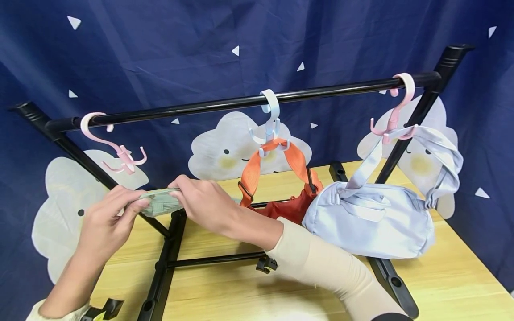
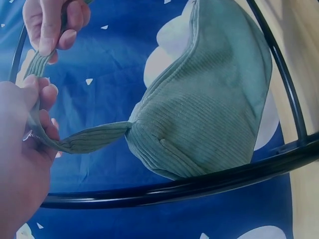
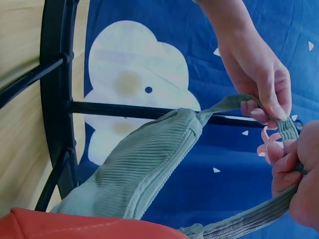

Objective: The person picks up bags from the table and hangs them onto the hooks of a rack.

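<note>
A green corduroy bag point(image 2: 204, 104) hangs below the hands; its strap point(image 1: 160, 202) is stretched between them. My left hand point(image 1: 107, 218) pinches the strap between thumb and fingers. A short way to its right, my right hand point(image 1: 206, 204) grips the same strap. Both hands are in front of the rack's bar and below the left pink hook point(image 1: 125, 158), which carries nothing. In the right wrist view, the bag's body point(image 3: 144, 159) hangs at a slant, its strap running up to both hands. The head view hides most of the bag.
A black rack point(image 1: 217, 105) stands on the wooden table point(image 1: 225, 294). On its bar, a blue hook point(image 1: 271, 111) holds an orange-strapped red bag point(image 1: 287, 209). The right pink hook point(image 1: 395, 113) holds a pale blue bag point(image 1: 369, 223). Behind hangs a dark blue curtain point(image 1: 180, 44).
</note>
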{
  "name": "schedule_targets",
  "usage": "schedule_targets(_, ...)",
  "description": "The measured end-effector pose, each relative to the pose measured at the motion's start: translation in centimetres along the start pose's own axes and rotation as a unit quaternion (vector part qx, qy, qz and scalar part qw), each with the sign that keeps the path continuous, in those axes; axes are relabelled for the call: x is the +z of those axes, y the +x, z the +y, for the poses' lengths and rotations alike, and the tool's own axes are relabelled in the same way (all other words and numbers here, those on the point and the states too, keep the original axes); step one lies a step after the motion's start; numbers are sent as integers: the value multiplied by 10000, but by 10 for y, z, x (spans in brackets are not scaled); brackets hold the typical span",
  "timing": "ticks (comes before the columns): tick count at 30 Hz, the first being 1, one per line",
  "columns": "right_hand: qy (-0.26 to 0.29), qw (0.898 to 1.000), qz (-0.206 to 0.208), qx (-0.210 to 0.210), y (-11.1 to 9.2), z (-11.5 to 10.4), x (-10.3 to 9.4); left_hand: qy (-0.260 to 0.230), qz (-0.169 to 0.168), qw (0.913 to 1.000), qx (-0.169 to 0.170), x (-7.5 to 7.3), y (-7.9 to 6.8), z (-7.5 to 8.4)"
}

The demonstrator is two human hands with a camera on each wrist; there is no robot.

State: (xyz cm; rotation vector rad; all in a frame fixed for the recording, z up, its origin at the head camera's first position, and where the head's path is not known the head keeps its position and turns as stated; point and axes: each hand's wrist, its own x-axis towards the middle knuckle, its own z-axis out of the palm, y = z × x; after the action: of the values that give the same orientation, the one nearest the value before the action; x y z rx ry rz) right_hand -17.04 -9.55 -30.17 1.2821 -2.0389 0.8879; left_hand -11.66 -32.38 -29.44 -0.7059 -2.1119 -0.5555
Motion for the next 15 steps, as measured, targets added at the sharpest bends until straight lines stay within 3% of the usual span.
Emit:
schedule_targets(6,-86,9995,-108,-276,7,0,-5,56,-63,9999,-117,-11,3,0)
schedule_targets(15,-9,9990,-269,-352,15,-2,-9,120,23,9998,-136,-20,8,0)
